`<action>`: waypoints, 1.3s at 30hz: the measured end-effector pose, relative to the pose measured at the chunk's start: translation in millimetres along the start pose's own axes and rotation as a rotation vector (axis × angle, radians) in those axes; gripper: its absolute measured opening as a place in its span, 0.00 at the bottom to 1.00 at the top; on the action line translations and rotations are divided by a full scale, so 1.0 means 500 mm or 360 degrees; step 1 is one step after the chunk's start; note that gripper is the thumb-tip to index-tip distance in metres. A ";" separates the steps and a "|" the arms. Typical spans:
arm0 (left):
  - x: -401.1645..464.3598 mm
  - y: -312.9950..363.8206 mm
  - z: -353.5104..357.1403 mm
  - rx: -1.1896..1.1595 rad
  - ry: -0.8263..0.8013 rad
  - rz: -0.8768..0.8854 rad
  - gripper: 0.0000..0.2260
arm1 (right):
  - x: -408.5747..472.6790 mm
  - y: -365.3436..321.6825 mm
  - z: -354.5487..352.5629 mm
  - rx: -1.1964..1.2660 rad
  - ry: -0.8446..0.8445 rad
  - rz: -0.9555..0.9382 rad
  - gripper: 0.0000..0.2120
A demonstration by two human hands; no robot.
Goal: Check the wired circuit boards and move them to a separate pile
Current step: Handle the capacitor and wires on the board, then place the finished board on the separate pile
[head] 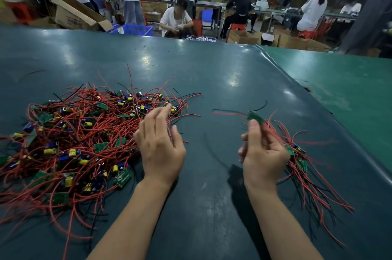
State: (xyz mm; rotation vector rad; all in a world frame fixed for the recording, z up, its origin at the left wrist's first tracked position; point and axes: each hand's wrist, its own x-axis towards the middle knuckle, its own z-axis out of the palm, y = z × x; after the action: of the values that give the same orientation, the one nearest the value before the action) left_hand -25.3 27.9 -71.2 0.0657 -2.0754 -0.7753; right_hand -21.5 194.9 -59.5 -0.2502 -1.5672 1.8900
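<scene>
Two heaps of green circuit boards with red and black wires sit on a dark teal matte table [212,64]: the big pile [80,139] at left, a small pile [307,166] at right. Left hand [161,147] hovers loosely open by the big one, right hand [263,151] pinches one blurry green board [255,117]; busy factory floor with workers and cardboard boxes [78,14] behind

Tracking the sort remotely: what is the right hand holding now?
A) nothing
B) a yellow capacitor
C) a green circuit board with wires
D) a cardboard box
C: the right hand pinches a green circuit board trailing red and black wires, raised beside the small pile.
</scene>
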 end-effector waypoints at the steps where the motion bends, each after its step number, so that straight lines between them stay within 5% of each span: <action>1: 0.001 -0.003 -0.001 0.0109 0.0021 -0.0081 0.20 | 0.007 -0.003 -0.003 0.0117 0.0138 0.0054 0.10; 6: 0.001 -0.014 -0.003 0.0573 -0.0131 -0.0348 0.22 | 0.026 0.000 -0.019 0.0461 0.0544 0.0592 0.12; 12: 0.001 -0.034 -0.017 0.0920 -0.0440 -0.0550 0.17 | 0.021 0.005 -0.011 0.0315 0.0338 0.0569 0.16; 18: 0.013 -0.042 -0.028 0.0765 -0.0375 -0.0510 0.15 | 0.011 0.012 0.002 0.0188 0.0101 0.0471 0.20; 21: 0.013 -0.033 -0.033 0.0515 -0.0141 -0.0357 0.11 | 0.012 0.014 0.006 0.0131 0.0037 0.0446 0.20; 24: 0.013 -0.020 -0.035 0.0330 0.0219 0.0084 0.10 | 0.006 0.013 0.009 0.0036 -0.0157 0.0402 0.19; 27: 0.008 -0.003 -0.032 0.0105 0.0339 0.0533 0.08 | -0.015 0.005 0.015 -0.0006 -0.0764 0.0469 0.11; 30: -0.009 0.018 -0.024 -0.0174 0.0123 0.0805 0.10 | -0.032 -0.003 0.020 0.0094 -0.1246 0.0560 0.13; 39: -0.018 0.038 -0.009 -0.0556 -0.0161 0.0721 0.09 | -0.028 -0.007 0.024 0.0427 -0.1028 0.0530 0.07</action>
State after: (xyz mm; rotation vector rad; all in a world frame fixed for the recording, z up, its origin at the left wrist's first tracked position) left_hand -11.9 43.6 -65.5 -0.6260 -1.9129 -0.8512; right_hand -15.8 177.0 -56.7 0.2647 -1.7113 2.5915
